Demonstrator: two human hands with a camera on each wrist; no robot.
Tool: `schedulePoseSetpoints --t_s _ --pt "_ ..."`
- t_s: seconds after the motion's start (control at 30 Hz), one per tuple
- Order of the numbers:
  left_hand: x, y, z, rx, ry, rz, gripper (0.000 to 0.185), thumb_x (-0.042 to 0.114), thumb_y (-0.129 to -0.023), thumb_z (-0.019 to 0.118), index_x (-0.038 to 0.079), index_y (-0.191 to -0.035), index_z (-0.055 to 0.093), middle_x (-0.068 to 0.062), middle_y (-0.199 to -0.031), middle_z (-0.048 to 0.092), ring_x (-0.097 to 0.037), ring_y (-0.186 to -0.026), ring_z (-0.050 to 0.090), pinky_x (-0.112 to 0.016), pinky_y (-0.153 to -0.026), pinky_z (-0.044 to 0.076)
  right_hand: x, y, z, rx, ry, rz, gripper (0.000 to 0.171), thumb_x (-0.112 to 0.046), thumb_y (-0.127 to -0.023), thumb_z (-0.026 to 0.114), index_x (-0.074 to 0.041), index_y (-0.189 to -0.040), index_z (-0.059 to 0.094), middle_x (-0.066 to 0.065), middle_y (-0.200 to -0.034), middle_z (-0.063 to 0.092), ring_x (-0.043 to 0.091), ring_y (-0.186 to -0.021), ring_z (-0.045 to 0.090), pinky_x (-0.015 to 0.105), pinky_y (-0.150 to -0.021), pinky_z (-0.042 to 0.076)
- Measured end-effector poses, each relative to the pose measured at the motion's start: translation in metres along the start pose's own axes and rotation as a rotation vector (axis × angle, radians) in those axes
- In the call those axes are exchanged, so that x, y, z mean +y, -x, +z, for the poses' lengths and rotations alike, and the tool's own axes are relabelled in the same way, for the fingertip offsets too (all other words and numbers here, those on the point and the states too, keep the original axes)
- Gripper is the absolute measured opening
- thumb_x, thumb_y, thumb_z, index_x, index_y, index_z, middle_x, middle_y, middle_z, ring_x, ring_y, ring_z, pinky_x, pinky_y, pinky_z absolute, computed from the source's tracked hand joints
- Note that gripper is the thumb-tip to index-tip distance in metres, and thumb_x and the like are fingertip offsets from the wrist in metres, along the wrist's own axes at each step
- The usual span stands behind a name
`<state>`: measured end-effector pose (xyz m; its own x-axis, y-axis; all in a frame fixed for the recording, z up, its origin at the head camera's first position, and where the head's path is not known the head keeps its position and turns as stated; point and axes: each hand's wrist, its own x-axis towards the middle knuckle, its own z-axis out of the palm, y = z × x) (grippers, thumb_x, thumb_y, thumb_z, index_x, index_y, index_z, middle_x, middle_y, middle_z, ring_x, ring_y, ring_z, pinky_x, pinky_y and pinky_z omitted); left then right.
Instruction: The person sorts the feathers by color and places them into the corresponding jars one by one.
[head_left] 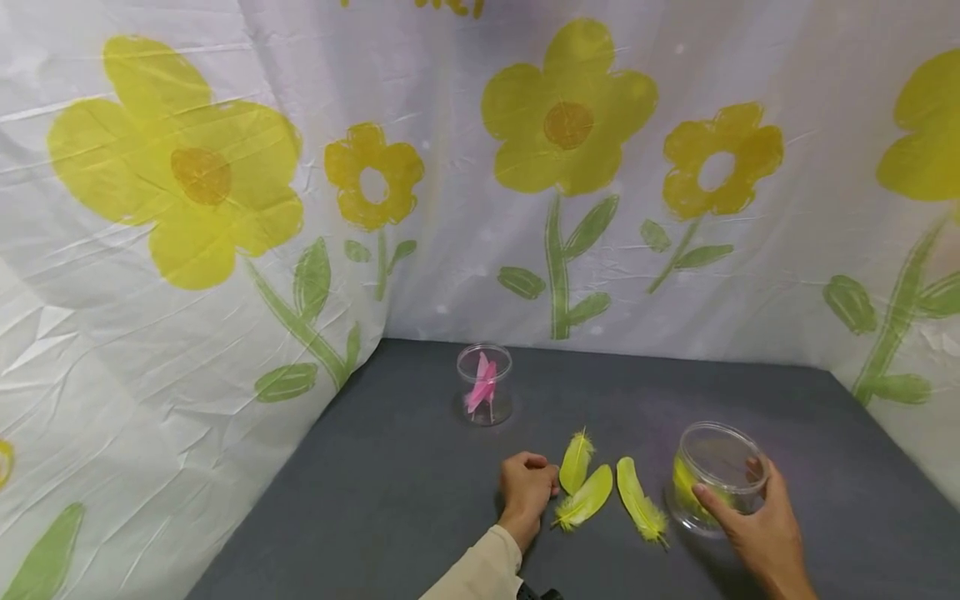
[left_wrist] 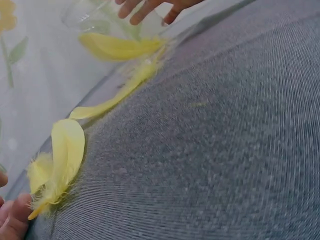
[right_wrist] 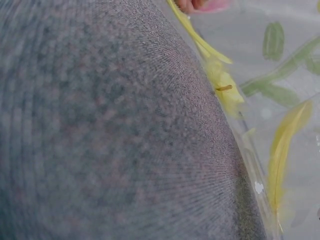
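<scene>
My right hand (head_left: 765,525) grips a clear round jar (head_left: 723,457) from the right, thumb on the near side and fingers around the far side. Yellow feathers (head_left: 684,481) show through its wall; one inside feather (right_wrist: 284,155) stands upright in the right wrist view. On the dark table, my left hand (head_left: 527,492) rests with loosely bent fingers just left of two yellow feathers (head_left: 587,498), (head_left: 576,462). In the left wrist view its fingertips (left_wrist: 19,212) lie right by a feather's quill, with nothing gripped. A third yellow feather (head_left: 639,500) lies between the hands.
Farther back on the dark table (head_left: 420,467) stands another clear round jar (head_left: 504,404) holding pink feathers (head_left: 482,387). A pale cloth (head_left: 450,275) with painted yellow flowers hangs behind the table and along both sides.
</scene>
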<state>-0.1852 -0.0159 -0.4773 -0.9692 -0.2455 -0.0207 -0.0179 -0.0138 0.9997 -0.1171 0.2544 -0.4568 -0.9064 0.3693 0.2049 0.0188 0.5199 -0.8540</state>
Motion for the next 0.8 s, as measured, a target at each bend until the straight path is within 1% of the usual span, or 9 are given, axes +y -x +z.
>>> schedulePoseSetpoints --t_s 0.23,0.3,0.43,0.57,0.7,0.8 --pt "0.005 -0.001 0.002 -0.024 -0.115 0.003 0.015 -0.005 -0.072 0.070 -0.001 -0.085 0.064 -0.005 -0.067 0.058 -0.017 -0.048 0.059 -0.028 -0.045 0.049 -0.003 -0.001 0.000 0.004 0.012 -0.007 0.104 -0.040 -0.082 0.077 -0.004 -0.154 0.011 0.030 -0.147 0.028 0.055 -0.130 0.025 0.070 -0.093 0.023" --pt "0.007 -0.001 0.004 -0.025 -0.142 0.005 0.015 -0.005 -0.071 0.071 0.000 -0.084 0.064 -0.004 -0.066 0.058 -0.017 -0.047 0.059 -0.028 -0.044 0.049 -0.004 -0.001 0.000 0.007 0.016 -0.015 0.104 -0.040 -0.082 0.077 -0.005 -0.154 0.011 0.030 -0.147 0.028 0.055 -0.130 0.025 0.070 -0.093 0.023" --pt "0.007 -0.003 0.008 -0.020 -0.199 -0.003 0.016 -0.005 -0.071 0.071 0.003 -0.082 0.063 -0.004 -0.060 0.057 -0.016 -0.043 0.057 -0.027 -0.041 0.047 -0.004 -0.001 0.000 0.007 0.010 -0.021 0.104 -0.039 -0.082 0.077 -0.004 -0.154 0.011 0.031 -0.147 0.028 0.055 -0.130 0.025 0.070 -0.093 0.023" --pt "0.006 -0.004 0.013 -0.016 -0.240 -0.011 0.019 -0.008 -0.069 0.071 0.006 -0.077 0.061 -0.005 -0.056 0.055 -0.015 -0.040 0.055 -0.026 -0.039 0.045 -0.001 0.000 0.000 0.007 0.008 -0.024 0.103 -0.038 -0.082 0.077 -0.003 -0.153 0.011 0.032 -0.147 0.028 0.056 -0.129 0.025 0.071 -0.093 0.023" --pt "0.004 -0.005 0.018 -0.020 -0.238 -0.021 0.022 -0.013 -0.066 0.069 0.007 -0.073 0.061 -0.005 -0.058 0.055 -0.014 -0.040 0.055 -0.026 -0.038 0.046 -0.001 0.002 0.000 0.011 0.012 -0.025 0.103 -0.038 -0.082 0.077 -0.002 -0.153 0.011 0.033 -0.145 0.029 0.057 -0.127 0.026 0.071 -0.093 0.023" --pt "0.003 -0.005 0.017 -0.042 -0.174 -0.035 0.023 -0.016 -0.066 0.067 0.005 -0.073 0.061 -0.007 -0.060 0.056 -0.015 -0.041 0.055 -0.027 -0.039 0.047 -0.001 0.003 0.001 0.017 0.004 -0.021 0.103 -0.037 -0.082 0.078 -0.001 -0.152 0.013 0.034 -0.144 0.029 0.057 -0.126 0.028 0.070 -0.093 0.023"
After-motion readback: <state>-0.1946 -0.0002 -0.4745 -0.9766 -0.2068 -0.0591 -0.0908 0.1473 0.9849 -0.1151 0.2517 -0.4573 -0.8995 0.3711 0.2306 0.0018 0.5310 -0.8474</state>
